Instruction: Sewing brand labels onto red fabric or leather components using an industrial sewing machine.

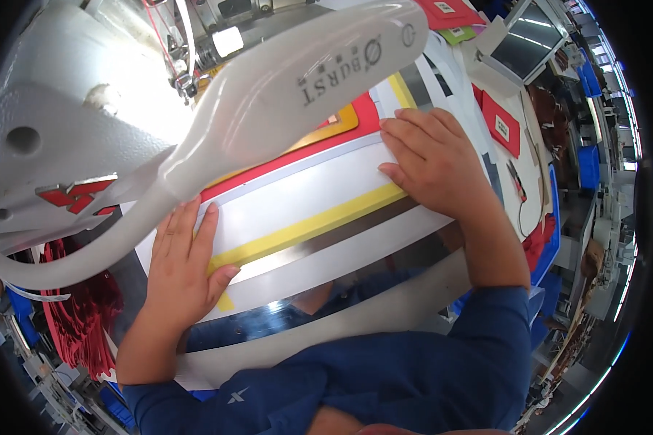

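Observation:
My left hand lies with fingers stretched out at the left end of a white sheet. My right hand rests on the sheet's right end, its fingers spread and pointing left. A strip of yellow tape runs along the sheet's near side. Beyond its far edge lies a red piece of material, with a yellow-orange frame on top. A pale lamp head on a curved arm hangs over the work and hides part of the red piece.
A sewing machine stands at the left and back. Red pieces hang in a bunch at lower left. On the right are a small screen, a labelled red piece and snips. A shiny metal plate lies nearest me.

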`<action>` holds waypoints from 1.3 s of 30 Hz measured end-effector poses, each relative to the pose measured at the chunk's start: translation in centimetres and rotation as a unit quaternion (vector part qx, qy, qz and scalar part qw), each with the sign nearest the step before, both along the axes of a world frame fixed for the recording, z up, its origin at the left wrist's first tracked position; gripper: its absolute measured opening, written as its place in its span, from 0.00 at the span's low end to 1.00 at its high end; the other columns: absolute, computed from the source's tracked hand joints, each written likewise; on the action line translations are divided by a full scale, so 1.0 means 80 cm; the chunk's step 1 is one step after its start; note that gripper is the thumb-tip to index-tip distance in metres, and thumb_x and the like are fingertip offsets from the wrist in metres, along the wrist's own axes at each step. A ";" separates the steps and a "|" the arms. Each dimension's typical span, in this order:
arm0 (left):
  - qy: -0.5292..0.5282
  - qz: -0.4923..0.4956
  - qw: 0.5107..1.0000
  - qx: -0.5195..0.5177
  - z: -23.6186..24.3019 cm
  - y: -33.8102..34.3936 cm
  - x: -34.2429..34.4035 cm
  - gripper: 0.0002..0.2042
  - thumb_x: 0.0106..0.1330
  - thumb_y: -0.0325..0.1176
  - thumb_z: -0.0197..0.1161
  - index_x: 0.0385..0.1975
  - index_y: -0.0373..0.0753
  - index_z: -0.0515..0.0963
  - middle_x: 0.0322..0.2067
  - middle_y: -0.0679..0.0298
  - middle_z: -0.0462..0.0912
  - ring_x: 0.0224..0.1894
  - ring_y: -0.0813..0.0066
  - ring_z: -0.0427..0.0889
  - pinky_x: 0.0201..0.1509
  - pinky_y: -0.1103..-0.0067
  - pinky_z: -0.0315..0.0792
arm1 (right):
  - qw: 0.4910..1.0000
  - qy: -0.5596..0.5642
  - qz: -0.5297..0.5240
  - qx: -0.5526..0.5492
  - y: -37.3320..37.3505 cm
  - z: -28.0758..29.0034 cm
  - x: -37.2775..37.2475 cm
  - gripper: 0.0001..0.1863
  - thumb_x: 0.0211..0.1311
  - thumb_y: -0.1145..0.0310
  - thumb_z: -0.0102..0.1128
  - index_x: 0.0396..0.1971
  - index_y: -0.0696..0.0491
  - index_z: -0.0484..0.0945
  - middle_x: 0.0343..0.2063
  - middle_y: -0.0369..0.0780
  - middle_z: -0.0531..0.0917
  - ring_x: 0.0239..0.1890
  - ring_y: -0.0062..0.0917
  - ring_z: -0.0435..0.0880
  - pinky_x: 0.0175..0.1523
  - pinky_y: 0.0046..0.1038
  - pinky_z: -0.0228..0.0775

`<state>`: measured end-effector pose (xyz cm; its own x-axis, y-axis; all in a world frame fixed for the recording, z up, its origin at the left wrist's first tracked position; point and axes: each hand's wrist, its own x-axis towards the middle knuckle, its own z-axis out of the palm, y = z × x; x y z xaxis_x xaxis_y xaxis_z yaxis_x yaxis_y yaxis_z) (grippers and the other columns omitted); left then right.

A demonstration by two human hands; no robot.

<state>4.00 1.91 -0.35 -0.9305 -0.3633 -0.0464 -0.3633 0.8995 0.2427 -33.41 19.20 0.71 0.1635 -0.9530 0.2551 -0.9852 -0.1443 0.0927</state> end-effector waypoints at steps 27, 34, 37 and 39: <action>-0.035 0.000 0.999 -0.006 -0.004 0.012 -0.003 0.43 0.70 0.65 0.62 0.76 0.39 0.70 0.76 0.33 0.60 0.76 0.31 0.64 0.80 0.44 0.57 | 0.989 -0.127 -0.002 0.081 -0.002 -0.001 0.020 0.12 0.59 0.66 0.73 0.33 0.56 0.79 0.59 0.48 0.86 0.59 0.46 0.85 0.69 0.46 0.75; 0.012 -0.002 1.000 0.003 0.003 0.017 -0.004 0.42 0.64 0.59 0.73 0.73 0.37 0.73 0.71 0.34 0.67 0.71 0.33 0.71 0.74 0.47 0.65 | 0.986 -0.143 -0.004 0.083 -0.001 -0.001 0.017 0.13 0.59 0.67 0.73 0.34 0.57 0.76 0.59 0.50 0.85 0.61 0.48 0.82 0.68 0.47 0.74; 0.039 -0.002 0.999 0.017 0.004 0.018 -0.001 0.40 0.64 0.57 0.73 0.70 0.36 0.75 0.69 0.36 0.71 0.69 0.35 0.74 0.74 0.49 0.66 | 0.986 -0.150 0.002 0.077 -0.001 -0.004 0.014 0.13 0.60 0.67 0.72 0.34 0.57 0.76 0.59 0.51 0.85 0.59 0.49 0.83 0.67 0.47 0.74; 0.067 -0.005 0.998 -0.004 0.004 0.018 -0.001 0.39 0.64 0.55 0.75 0.69 0.35 0.76 0.66 0.39 0.74 0.66 0.39 0.77 0.72 0.51 0.69 | 0.989 -0.133 -0.007 0.066 0.000 -0.006 0.012 0.12 0.61 0.68 0.71 0.33 0.56 0.76 0.57 0.51 0.86 0.58 0.50 0.84 0.66 0.46 0.75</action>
